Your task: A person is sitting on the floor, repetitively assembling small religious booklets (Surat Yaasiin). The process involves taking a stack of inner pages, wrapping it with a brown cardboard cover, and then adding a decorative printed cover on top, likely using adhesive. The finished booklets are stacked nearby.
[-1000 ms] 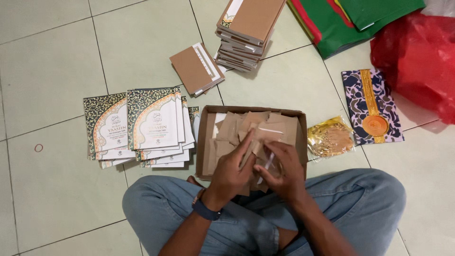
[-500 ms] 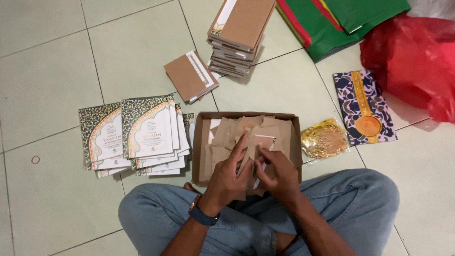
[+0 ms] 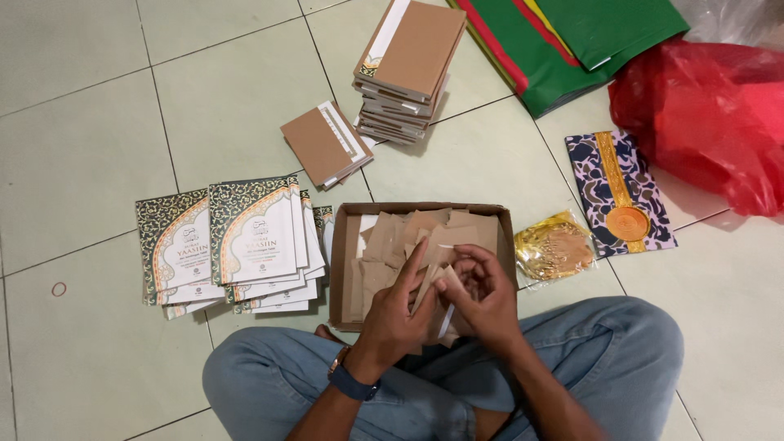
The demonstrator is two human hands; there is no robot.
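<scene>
Hands meet over the near edge of a shallow open cardboard box (image 3: 344,269) that rests on the pale green tiled floor (image 3: 98,106), just in front of the person's crossed legs in blue jeans (image 3: 269,384). The left hand (image 3: 392,314), with a dark watch on its wrist, has its fingers stretched forward along a folded piece of brown kraft paper (image 3: 431,273) and pinches it from the left. The right hand (image 3: 483,296) curls its fingers around the same piece from the right, so both hands grasp it together above the box. A thin white strip (image 3: 446,320) hangs below the hands. More loose brown paper pieces (image 3: 384,241) lie heaped inside the box.

Just left of the box lies a fanned stack of booklets with dark ornate borders and white arched panels (image 3: 237,241). Farther away on the floor sits a small brown-covered book (image 3: 325,145) lying askew, and beside it a tall pile of similar brown-covered books (image 3: 411,69). Right of the box lies a clear packet of gold-coloured items (image 3: 554,249), then a flat dark patterned folder with a gold band and round seal (image 3: 619,192). Folded green fabric with red and yellow edges (image 3: 572,41) and a red plastic bag (image 3: 710,114) lie at the far right.
</scene>
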